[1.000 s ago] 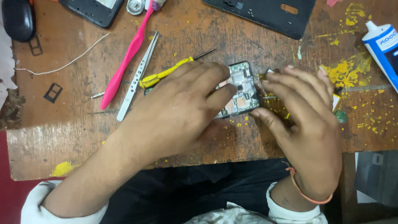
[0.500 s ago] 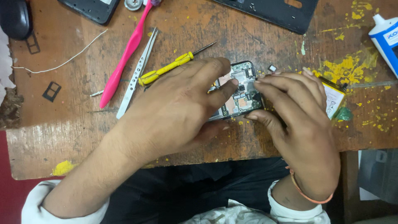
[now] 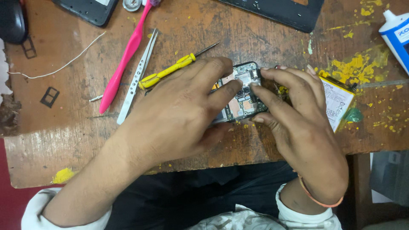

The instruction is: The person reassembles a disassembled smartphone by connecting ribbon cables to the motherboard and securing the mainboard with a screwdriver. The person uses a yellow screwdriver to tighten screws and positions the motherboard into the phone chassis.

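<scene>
A worn brown wooden tabletop (image 3: 204, 38), scratched and spotted with yellow stains, fills most of the frame. At the upper edge lies a large black flat plastic cover (image 3: 277, 12), and a smaller dark device (image 3: 87, 9) lies at the upper left.

In the centre, the left hand (image 3: 174, 121) lies flat over an opened black phone with its circuit board showing (image 3: 243, 96), and it presses the phone down so it cannot slide. The right hand (image 3: 300, 123) comes from the right; its fingers (image 3: 272, 79) are bent and pinch at the top part of the board, but what they grip is too small to tell.

To the right of centre, a white flat battery (image 3: 338, 102) is put aside, just beside the right hand. Left of centre lie a long pink plastic tool (image 3: 123, 64), silver metal tweezers (image 3: 138, 76) and a yellow-handled thin screwdriver (image 3: 170, 70), all near the left hand. A thin white wire (image 3: 55, 68) lies at the left.
</scene>
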